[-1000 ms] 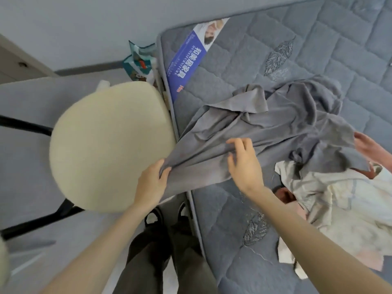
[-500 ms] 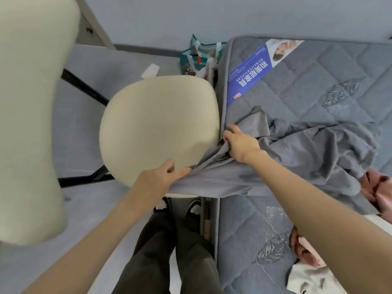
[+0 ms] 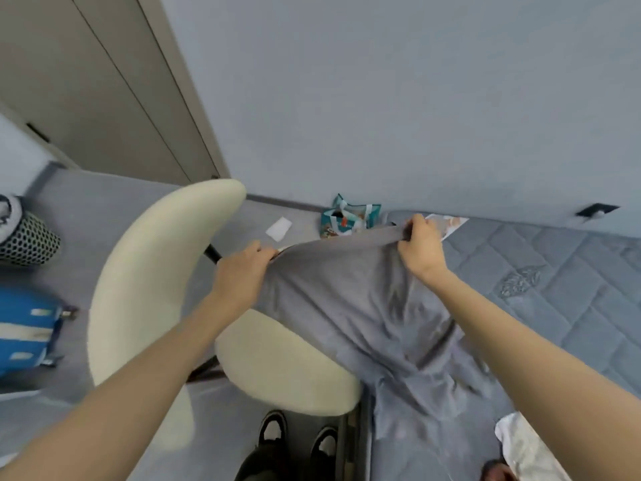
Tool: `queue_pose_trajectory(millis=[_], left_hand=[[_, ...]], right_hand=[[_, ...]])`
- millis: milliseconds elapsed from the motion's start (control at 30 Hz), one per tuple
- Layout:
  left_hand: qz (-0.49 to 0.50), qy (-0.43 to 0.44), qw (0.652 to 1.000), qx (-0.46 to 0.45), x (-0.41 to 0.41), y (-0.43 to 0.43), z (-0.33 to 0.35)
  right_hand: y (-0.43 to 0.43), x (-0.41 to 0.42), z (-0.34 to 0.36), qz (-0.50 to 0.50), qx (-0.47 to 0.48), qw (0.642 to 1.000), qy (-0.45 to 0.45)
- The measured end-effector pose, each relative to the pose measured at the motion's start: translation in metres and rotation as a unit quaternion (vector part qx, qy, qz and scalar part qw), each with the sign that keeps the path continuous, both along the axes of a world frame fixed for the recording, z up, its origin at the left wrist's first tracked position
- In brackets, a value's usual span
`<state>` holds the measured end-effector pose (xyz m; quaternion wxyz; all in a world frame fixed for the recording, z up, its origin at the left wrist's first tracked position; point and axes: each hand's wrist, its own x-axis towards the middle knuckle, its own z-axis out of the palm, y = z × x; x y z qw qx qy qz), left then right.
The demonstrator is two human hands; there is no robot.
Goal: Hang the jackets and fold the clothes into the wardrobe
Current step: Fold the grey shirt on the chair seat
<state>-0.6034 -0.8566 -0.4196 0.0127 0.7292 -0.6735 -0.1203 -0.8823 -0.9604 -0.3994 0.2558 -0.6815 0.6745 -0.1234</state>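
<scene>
Wardrobe (image 3: 86, 81) doors look closed. Over the bed (image 3: 562, 293) I see the grey garment (image 3: 347, 307) held up by its top edge, left hand (image 3: 242, 269) and right hand (image 3: 421, 249) each pinching a corner. Folding is barely started, I judge; white cloth (image 3: 527, 446) waits.

A grey garment (image 3: 364, 307) is held up by its top edge above the mattress (image 3: 555, 289), gripped by the left hand (image 3: 242, 269) and the right hand (image 3: 421, 248). A cream chair (image 3: 173, 289) is seen just left of the mattress, partly draped by the garment.
</scene>
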Motion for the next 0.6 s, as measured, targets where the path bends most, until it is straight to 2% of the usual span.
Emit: queue_pose_trajectory(millis=[133, 200, 333, 467, 600], left_hand=[[0.022, -0.006, 0.989, -0.145, 0.020, -0.071, 0.107], [0.021, -0.035, 0.975, -0.219, 0.025, -0.096, 0.163], [-0.016, -0.012, 0.943, -0.333, 0.026, -0.116, 0.247], [-0.043, -0.015, 0.922, -0.386, 0.025, -0.106, 0.279], [-0.074, -0.020, 0.923, -0.377, 0.020, -0.076, 0.260]], right_hand=[[-0.042, 0.010, 0.103, 0.000, -0.142, 0.989, -0.045], [-0.057, 0.013, 0.147, -0.012, -0.211, 0.976, -0.061], [-0.068, 0.015, 0.212, -0.039, -0.308, 0.946, -0.098], [-0.054, 0.008, 0.234, -0.019, -0.362, 0.929, -0.076], [-0.027, -0.011, 0.225, -0.014, -0.393, 0.918, 0.044]])
